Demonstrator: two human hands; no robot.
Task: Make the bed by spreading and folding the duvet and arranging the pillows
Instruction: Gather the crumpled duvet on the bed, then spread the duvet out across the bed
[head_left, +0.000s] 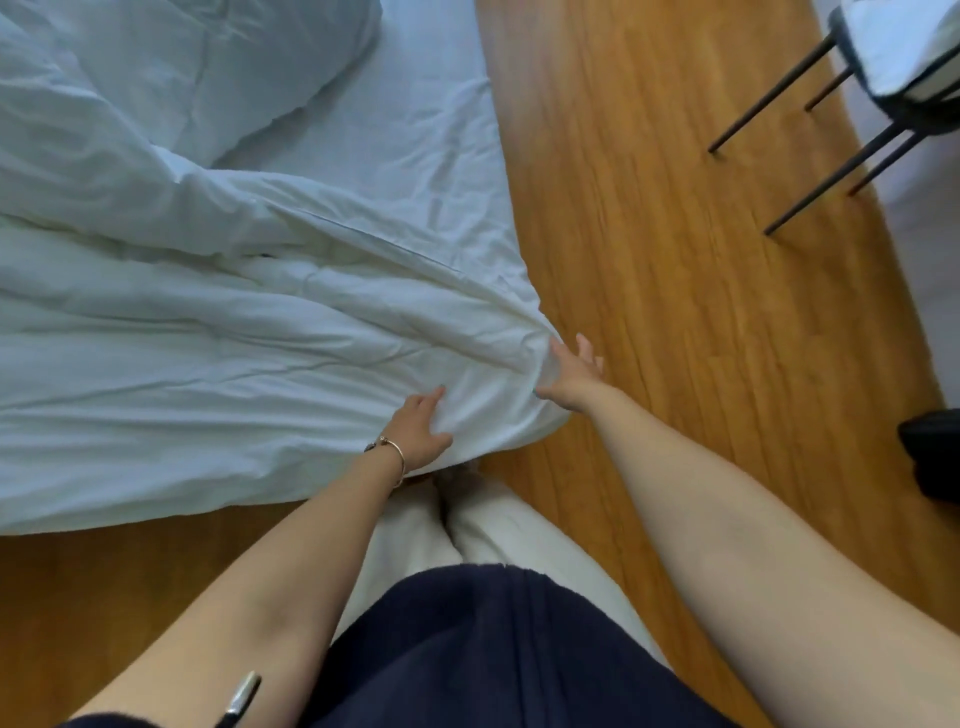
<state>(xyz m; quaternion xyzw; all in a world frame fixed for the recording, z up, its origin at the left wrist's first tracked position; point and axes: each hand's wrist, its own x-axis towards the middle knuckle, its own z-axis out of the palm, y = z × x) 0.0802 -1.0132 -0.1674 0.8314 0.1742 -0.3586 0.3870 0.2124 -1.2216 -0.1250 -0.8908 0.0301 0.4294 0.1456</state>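
Both hands work one corner of the white duvet (234, 332), which lies rumpled across the bed (415, 130) with a pillow (208, 67) beyond. The left hand (418, 428) presses flat, fingers spread; the right hand (571, 376) pinches the corner fabric at the bed's edge. A hard tug could drag the corner onto the wooden floor (649, 208), or leave the far side bunched and crooked.

No words, labels, brands or numbers are showing legibly anywhere in this view, and the small silver-and-black cylindrical object (241, 699) at the bottom edge is perhaps carrying markings too blurred to read.
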